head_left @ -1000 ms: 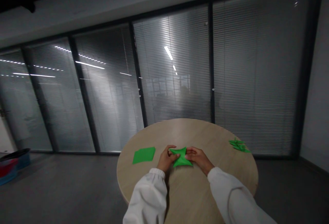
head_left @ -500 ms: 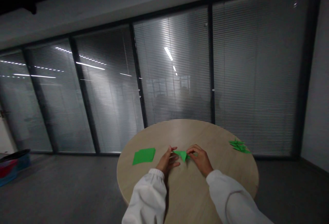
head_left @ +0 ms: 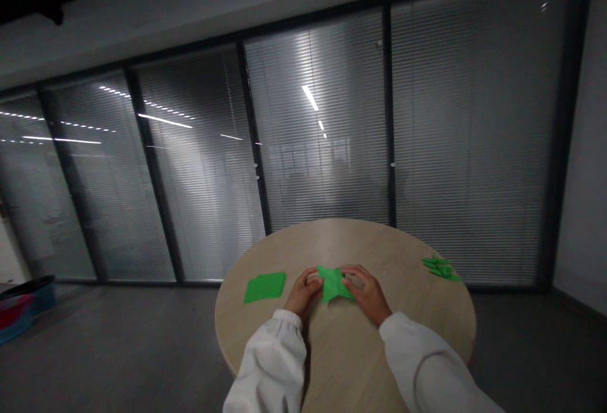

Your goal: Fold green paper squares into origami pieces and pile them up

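Note:
A creased sheet of green paper (head_left: 334, 284) is spread between my two hands, just over the middle of the round table (head_left: 360, 356). My left hand (head_left: 305, 291) pinches its left edge between thumb and fingers. On the opposite side, my right hand (head_left: 367, 293) grips the right edge, thumb in front. To the left lies a stack of flat green paper (head_left: 264, 288). Several folded green paper pieces (head_left: 441, 267) lie in a small pile near the table's right edge.
Glass panels with blinds (head_left: 327, 147) stand behind the table. On the floor at far left is a bin or bag in dark, blue and red (head_left: 28, 305). Grey floor (head_left: 156, 343) surrounds the table.
The green paper has gone from a folded, pointed shape to a wider, opened-out sheet. My left hand's fingers have closed onto its left edge; my right hand keeps its hold.

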`<action>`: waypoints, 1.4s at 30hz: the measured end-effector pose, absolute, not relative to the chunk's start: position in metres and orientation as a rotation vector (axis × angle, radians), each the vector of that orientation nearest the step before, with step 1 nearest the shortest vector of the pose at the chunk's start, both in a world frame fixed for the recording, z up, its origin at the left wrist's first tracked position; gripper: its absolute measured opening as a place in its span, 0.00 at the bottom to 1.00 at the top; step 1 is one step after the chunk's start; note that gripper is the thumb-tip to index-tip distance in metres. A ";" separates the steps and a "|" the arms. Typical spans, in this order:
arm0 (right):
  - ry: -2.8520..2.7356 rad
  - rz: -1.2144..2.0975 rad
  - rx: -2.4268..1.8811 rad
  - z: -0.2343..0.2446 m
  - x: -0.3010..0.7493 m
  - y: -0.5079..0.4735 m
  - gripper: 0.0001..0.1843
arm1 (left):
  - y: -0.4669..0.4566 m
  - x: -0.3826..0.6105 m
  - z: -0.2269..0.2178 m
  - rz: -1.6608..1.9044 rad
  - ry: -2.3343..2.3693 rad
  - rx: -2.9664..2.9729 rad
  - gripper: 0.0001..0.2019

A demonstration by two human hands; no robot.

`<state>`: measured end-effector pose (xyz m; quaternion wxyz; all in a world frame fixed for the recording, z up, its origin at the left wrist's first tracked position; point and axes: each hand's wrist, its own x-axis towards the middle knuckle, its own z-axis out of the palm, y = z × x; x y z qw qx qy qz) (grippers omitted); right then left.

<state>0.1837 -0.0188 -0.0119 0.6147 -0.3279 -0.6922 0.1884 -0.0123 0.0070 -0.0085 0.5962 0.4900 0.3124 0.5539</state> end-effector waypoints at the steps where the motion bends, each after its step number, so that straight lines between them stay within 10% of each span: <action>1: -1.533 0.455 -0.795 -0.014 0.185 -0.016 0.15 | 0.008 -0.012 -0.009 1.289 0.716 1.143 0.28; 8: -1.360 1.010 -0.710 -0.020 0.187 -0.007 0.31 | 0.007 -0.011 -0.009 1.261 0.703 1.265 0.30; 21: -1.334 1.101 -0.746 -0.015 0.185 -0.013 0.26 | 0.000 -0.009 -0.003 1.194 0.671 1.200 0.30; 42: -1.621 0.647 -0.783 -0.019 0.186 -0.010 0.14 | -0.002 -0.009 0.001 1.457 1.015 1.614 0.24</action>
